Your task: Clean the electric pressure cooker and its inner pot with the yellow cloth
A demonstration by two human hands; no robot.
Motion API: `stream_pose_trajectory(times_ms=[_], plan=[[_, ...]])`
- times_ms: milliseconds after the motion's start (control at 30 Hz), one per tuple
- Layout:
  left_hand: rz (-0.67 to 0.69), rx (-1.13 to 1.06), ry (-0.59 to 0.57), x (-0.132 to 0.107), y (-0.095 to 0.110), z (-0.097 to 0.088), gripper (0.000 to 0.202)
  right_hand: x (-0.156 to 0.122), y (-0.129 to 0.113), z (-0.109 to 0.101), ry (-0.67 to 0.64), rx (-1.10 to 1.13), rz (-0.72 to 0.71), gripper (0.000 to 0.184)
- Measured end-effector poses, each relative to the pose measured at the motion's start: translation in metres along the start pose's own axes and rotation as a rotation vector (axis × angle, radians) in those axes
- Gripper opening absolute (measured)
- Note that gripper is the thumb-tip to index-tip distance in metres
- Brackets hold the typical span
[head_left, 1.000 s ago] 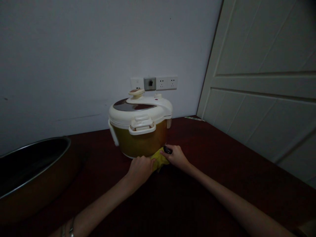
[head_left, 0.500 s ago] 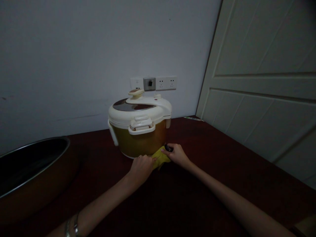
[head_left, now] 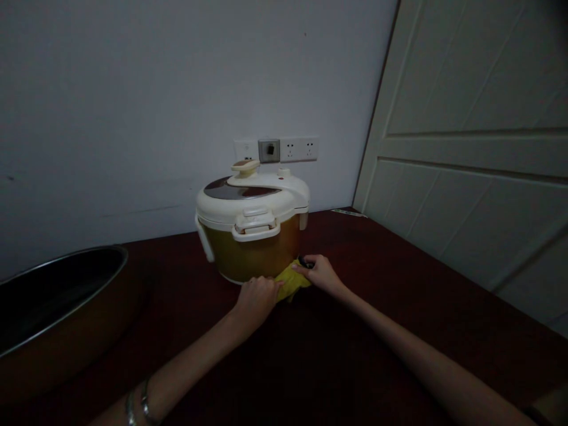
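Toward the back edge of the table (head_left: 390, 272), I see an electric pressure cooker (head_left: 251, 257), lid on. Yellow cloth (head_left: 291, 283) bunched just by its front base, nearer me. My left hand (head_left: 256, 299): curled tight, gripping cloth. My right hand (head_left: 323, 275): pinched around small black object (head_left: 306, 262) at cloth's other end; can't tell what. Wide pot (head_left: 84, 319) left of cooker, near back edge.

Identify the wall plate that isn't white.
The grey wall plate, second from left in the row behind the cooker; the other plates are white.
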State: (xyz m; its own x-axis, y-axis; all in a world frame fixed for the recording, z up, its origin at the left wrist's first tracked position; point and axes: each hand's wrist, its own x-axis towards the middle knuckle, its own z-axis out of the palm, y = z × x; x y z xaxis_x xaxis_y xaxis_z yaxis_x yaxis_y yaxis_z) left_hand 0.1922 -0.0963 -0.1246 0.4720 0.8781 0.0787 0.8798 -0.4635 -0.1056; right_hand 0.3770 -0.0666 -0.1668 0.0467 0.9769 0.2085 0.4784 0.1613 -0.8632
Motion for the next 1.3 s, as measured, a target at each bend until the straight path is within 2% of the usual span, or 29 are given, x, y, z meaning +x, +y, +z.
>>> stream_pose_trajectory(times_ms=[133,233,400,500,667,967,1033,1133,1200,1300], plan=[[-0.054,-0.032,-0.082,-0.009,-0.015,-0.002,0.052,-0.006,-0.005,0.008,-0.033,-0.057,-0.104,0.039],[-0.042,-0.039,-0.065,-0.001,-0.007,-0.003,0.051,0.000,0.001,0.000,0.000,-0.099,-0.109,0.039],[-0.037,-0.021,-0.032,0.014,0.012,-0.005,0.049,0.008,0.008,-0.011,0.079,-0.084,-0.036,0.038],[-0.024,0.018,-0.029,0.008,0.008,-0.004,0.049,0.002,0.003,-0.005,0.084,-0.092,-0.071,0.038],[0.001,0.072,-0.010,-0.003,0.000,0.002,0.046,-0.003,-0.002,0.004,0.022,-0.072,-0.102,0.037],[0.048,-0.002,0.024,0.015,0.030,0.007,0.040,0.016,0.012,-0.014,0.088,-0.107,0.001,0.042],[0.080,-0.004,0.026,0.012,0.035,0.006,0.039,0.015,0.010,-0.022,0.020,-0.051,0.072,0.042],[0.123,-0.011,-0.007,-0.004,0.041,0.005,0.040,0.007,0.006,-0.039,-0.305,0.070,0.184,0.042],[0.126,-0.036,-0.038,-0.017,0.044,0.003,0.043,0.000,0.004,-0.048,-0.520,0.094,0.190,0.040],[0.111,-0.091,-0.066,-0.033,0.040,-0.001,0.048,-0.007,-0.001,-0.056,-0.652,0.093,0.141,0.038]])
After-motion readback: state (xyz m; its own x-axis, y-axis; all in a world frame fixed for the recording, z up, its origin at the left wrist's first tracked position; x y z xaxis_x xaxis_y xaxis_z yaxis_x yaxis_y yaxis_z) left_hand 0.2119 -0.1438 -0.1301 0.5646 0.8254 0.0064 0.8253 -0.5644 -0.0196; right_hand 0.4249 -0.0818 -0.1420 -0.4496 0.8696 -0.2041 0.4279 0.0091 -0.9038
